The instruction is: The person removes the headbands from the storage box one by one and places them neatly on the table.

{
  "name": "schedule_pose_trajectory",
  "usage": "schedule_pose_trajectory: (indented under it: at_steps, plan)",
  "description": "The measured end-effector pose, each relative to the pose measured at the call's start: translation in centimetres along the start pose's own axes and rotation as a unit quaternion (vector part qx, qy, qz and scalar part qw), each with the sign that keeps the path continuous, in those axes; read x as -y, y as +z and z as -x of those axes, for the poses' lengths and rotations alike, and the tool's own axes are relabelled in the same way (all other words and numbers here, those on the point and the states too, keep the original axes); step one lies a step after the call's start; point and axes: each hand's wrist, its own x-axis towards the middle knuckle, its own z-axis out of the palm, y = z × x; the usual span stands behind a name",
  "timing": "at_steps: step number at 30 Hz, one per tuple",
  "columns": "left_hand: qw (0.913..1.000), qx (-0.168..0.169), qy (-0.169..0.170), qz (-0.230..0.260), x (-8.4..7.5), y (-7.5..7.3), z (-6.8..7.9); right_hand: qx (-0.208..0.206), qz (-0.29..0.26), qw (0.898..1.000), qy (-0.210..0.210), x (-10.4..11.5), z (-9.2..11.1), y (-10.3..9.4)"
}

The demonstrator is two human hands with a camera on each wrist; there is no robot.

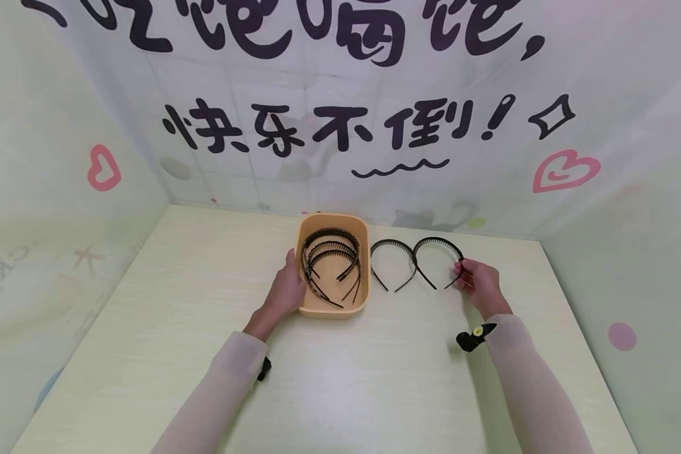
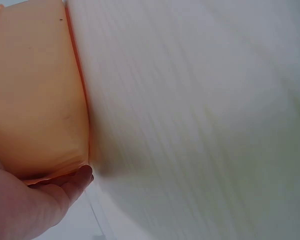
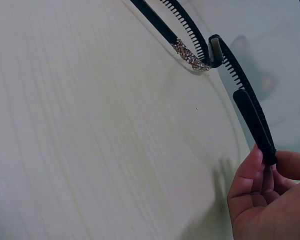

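Observation:
My left hand (image 1: 286,289) grips the left side of an orange plastic bin (image 1: 335,313), its fingertips near the bin's bottom edge in the left wrist view. Inside the bin lie several dark toothed headbands (image 1: 333,244), overlapping one another. Over on the right, my right hand (image 1: 481,282) pinches one end of a black toothed headband (image 1: 434,239) between thumb and fingers. Its other side overlaps a second headband (image 1: 391,241) beside the bin. In the right wrist view that second headband has a speckled, glittery section (image 3: 187,54).
The pale wood-grain table (image 1: 374,378) meets a white wall sheet (image 1: 295,183) printed with black writing close behind the bin. More printed sheeting stands along the left and right sides. Small black devices (image 1: 470,340) are strapped at both wrists.

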Motion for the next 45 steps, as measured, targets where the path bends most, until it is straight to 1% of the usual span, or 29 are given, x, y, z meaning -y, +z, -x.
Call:
schedule_pose_trajectory:
  at_steps: [8,13,20,23,28,33,41,45]
  plan:
    - [1.0000,0.000,0.002,0.003,0.0,-0.1,0.0,-0.010,0.008,1.000,-0.001,-0.1,-0.1,-0.6]
    - [1.0000,-0.001,0.000,0.005,0.1,0.0,0.0,-0.013,0.033,0.999,-0.007,-0.2,-0.2,-0.8]
    - [1.0000,0.002,-0.003,0.008,0.1,0.0,0.0,-0.030,0.068,0.997,-0.007,-0.3,-0.5,-0.9]
    - [0.9999,0.001,0.000,0.010,0.1,0.0,0.0,-0.039,0.081,0.996,-0.010,-0.3,-0.7,-0.8]
    - [0.9999,0.000,0.006,0.014,0.1,0.1,0.0,-0.051,0.095,0.994,-0.028,-0.5,-0.9,-0.7]
    - [0.9999,-0.002,0.009,0.012,0.2,0.0,0.0,-0.053,0.108,0.992,-0.039,-0.4,-0.9,-0.5]
    - [0.9999,-0.001,0.006,0.014,0.1,0.0,0.0,-0.049,0.157,0.985,-0.047,-0.5,-0.9,-0.4]
    - [0.9999,-0.001,0.004,0.014,0.0,0.0,0.1,-0.052,0.173,0.982,-0.048,-0.7,-1.1,-0.3]
